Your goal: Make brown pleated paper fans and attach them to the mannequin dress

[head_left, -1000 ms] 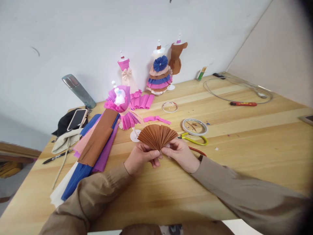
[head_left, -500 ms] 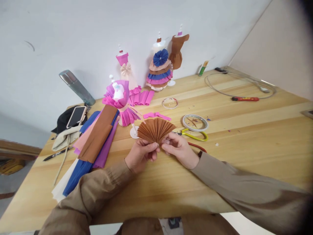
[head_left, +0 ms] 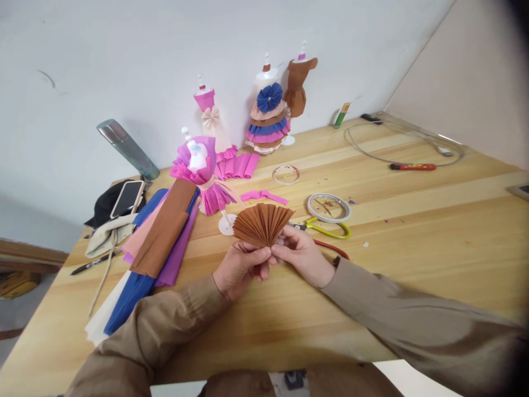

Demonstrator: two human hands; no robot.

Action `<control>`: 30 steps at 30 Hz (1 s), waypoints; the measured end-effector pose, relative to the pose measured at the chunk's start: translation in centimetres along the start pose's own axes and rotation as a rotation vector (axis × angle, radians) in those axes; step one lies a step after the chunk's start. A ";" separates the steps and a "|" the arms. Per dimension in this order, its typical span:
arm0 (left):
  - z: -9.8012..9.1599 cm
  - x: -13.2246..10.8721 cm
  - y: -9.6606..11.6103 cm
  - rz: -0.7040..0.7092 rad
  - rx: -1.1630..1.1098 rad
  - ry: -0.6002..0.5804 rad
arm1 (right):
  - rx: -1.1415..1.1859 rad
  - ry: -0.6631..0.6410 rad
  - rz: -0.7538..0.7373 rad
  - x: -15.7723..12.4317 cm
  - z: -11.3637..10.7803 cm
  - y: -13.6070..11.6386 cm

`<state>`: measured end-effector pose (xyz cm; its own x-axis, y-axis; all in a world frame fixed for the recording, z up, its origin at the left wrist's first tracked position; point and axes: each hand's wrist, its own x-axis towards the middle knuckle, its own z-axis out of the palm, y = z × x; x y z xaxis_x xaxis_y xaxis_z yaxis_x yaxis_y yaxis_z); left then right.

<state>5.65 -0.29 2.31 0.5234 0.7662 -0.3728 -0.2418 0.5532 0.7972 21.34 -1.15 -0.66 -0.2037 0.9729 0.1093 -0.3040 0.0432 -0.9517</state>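
Observation:
A brown pleated paper fan point(head_left: 263, 223) is spread upward between my hands, above the table. My left hand point(head_left: 243, 264) pinches its gathered base, thumb on top. From the other side my right hand point(head_left: 305, 255) grips the same base between thumb and fingers, the two thumbs almost touching. Just behind the fan stands a small dress form point(head_left: 198, 160) in a pink and purple crepe paper dress, on a white round base point(head_left: 227, 224). Yellow-and-red-handled scissors point(head_left: 330, 227) lie beyond my right hand, partly hidden by it.
Folded crepe paper sheets point(head_left: 159, 237) lie left of my hands, near a phone point(head_left: 128, 198) and a pen point(head_left: 93, 263). A tape roll point(head_left: 329, 207), a pink strip point(head_left: 264, 196), a cutter knife point(head_left: 412, 166) and a cable point(head_left: 355, 142) lie farther back. More dressed forms point(head_left: 268, 118) stand by the wall.
My right thumb and fingers have closed in on the fan's base next to my left thumb. The fan has dropped slightly and tilted a little. The whole view has shifted slightly.

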 end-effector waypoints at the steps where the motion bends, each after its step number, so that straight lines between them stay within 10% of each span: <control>1: 0.1 0.0 0.0 0.009 0.002 0.000 | 0.049 -0.024 0.020 0.1 0.0 0.0; 11: -0.5 0.0 0.1 0.124 0.208 -0.059 | 0.181 -0.252 0.129 0.3 -0.4 -0.7; 21: 0.8 -0.5 0.1 0.120 -0.007 0.116 | -0.666 0.093 -0.345 -0.2 -0.2 -1.2; 30: 1.0 -0.7 0.0 0.014 -0.114 0.153 | -0.812 -0.090 -0.556 0.3 -0.8 -1.4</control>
<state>6.08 -1.07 3.05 0.3914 0.8102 -0.4364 -0.3443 0.5687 0.7470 22.45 -0.72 0.46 -0.3055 0.7472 0.5902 0.3462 0.6645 -0.6622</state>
